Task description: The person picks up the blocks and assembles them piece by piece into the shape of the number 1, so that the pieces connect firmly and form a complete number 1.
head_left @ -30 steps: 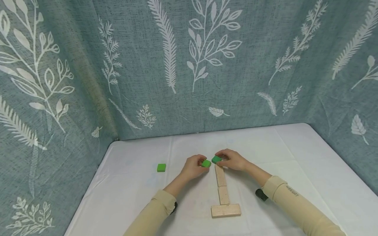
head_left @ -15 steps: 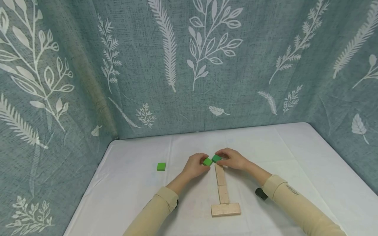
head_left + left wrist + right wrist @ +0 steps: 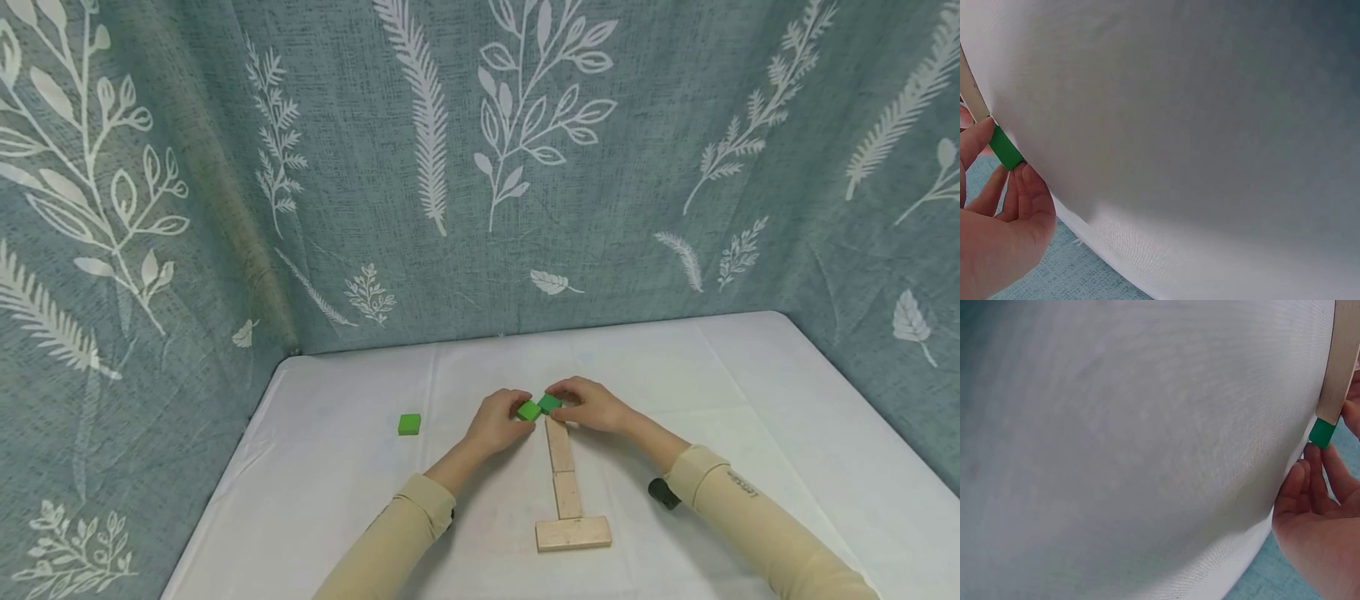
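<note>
My left hand [image 3: 495,422] pinches a light green square block [image 3: 528,411] between thumb and fingers, low over the white table. Just to its right, my right hand [image 3: 592,404] holds a darker green block [image 3: 550,403] at the far end of a row of wooden blocks. In the head view the two green blocks sit corner to corner; whether they touch is hard to tell. The left wrist view shows thumb and fingertips on opposite ends of the green block [image 3: 1007,148]. In the right wrist view, fingertips meet the darker green block [image 3: 1322,432] beside a wooden block [image 3: 1339,362].
Two wooden blocks [image 3: 567,495] form a line toward the front, ending at a crosswise wooden block [image 3: 573,535]. Another light green block [image 3: 409,424] lies to the left. A dark object [image 3: 663,493] shows by the right sleeve. A patterned curtain [image 3: 465,275] borders the table.
My left hand has brought the light green block slightly right, closer to the darker green one. The right hand and the wooden blocks stay in place.
</note>
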Motion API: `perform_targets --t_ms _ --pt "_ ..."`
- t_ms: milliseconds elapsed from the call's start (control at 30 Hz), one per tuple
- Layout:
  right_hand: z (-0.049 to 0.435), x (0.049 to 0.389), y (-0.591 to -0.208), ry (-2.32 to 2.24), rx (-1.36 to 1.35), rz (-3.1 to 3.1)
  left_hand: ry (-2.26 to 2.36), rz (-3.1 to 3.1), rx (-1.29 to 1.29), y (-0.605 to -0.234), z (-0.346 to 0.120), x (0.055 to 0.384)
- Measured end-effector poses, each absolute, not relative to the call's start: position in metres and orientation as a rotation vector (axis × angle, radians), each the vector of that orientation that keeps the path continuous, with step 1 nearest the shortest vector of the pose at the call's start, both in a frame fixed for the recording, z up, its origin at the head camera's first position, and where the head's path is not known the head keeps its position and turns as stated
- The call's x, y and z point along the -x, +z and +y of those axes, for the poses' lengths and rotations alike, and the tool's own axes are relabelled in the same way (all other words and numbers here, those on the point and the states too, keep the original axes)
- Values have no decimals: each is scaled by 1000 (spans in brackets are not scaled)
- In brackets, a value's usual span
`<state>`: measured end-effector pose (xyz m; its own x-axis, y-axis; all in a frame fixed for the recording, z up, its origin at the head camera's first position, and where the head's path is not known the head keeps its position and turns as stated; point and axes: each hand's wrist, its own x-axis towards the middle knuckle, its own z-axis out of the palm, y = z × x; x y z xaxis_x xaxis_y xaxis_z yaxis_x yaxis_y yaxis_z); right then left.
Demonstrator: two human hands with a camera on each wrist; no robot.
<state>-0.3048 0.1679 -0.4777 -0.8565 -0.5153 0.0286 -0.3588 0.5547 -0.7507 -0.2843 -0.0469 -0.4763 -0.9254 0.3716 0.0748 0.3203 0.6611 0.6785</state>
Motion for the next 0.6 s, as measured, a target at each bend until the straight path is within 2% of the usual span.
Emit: perform_targets --t_ms 600 --pt "169 306 -478 -1164 741 2600 1260 2785 -543 -476 -52 281"
